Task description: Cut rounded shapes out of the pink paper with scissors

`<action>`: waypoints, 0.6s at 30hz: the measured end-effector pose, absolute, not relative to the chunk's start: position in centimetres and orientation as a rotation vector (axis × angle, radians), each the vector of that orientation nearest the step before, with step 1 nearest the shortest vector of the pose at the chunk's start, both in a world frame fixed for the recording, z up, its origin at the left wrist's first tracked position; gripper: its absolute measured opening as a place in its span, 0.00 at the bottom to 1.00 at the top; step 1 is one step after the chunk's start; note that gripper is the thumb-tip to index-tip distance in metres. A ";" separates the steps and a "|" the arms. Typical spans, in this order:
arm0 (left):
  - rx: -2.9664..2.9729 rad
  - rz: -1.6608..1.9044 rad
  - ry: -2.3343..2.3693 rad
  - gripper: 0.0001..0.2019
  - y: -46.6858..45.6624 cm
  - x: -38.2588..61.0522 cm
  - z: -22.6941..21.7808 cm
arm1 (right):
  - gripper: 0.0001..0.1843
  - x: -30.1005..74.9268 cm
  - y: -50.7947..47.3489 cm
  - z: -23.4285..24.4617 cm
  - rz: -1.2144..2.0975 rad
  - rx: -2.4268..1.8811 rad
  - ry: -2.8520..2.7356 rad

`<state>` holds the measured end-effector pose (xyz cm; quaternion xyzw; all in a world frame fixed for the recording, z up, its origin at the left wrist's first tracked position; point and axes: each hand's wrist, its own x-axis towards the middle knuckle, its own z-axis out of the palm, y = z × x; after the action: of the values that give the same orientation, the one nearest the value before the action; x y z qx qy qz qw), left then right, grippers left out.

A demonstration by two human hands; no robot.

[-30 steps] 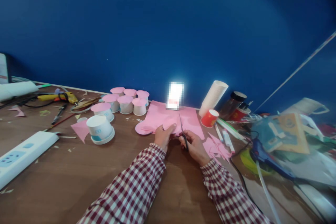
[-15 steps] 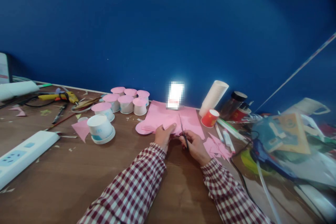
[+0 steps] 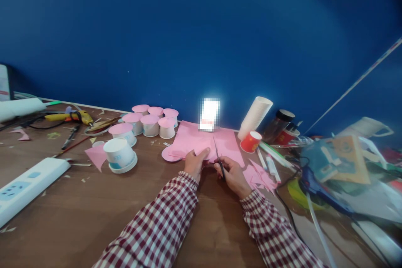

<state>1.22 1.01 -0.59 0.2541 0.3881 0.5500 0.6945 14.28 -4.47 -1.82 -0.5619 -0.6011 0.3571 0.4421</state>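
My left hand [image 3: 195, 164] is closed on a piece of pink paper [image 3: 201, 145], thumb on top and fingers hidden beneath. In my right hand [image 3: 231, 173] is a pair of scissors [image 3: 220, 160], its blades pointing away from me over the pink paper. Under and beyond both hands lies a large pink sheet [image 3: 229, 139], and a pink paper disc [image 3: 171, 153] rests at its left corner. Pink offcuts [image 3: 259, 176] are heaped right of my right hand.
Upturned paper cups topped with pink discs [image 3: 150, 120] stand left, near a bare white cup [image 3: 119, 153]. A power strip [image 3: 31, 186] and yellow glue gun [image 3: 70, 116] lie farther left. Rightward are stacked cups [image 3: 256, 116], a red cup [image 3: 250, 141] and a blue glue gun [image 3: 323, 192].
Hardly anything differs. The whole view has shifted very slightly, while both hands, the scissors and the pink paper keep nearly the same positions.
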 end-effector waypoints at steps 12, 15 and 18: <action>0.564 1.236 0.909 0.18 1.1 1.2 -0.6 | 0.15 14.1 -4.6 -1.5 0.892 -1.400 -1.495; 0.571 1.235 0.898 0.17 1.0 1.3 -0.5 | 0.15 14.1 -4.6 -1.5 0.908 -1.398 -1.476; 0.599 1.233 0.877 0.16 1.0 1.3 -0.6 | 0.15 14.0 -4.7 -1.4 0.925 -1.389 -1.459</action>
<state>1.29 0.95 -0.59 0.2674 0.3916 0.5506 0.6871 14.01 -4.66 -1.40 -0.5607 -0.5890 0.3734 0.4463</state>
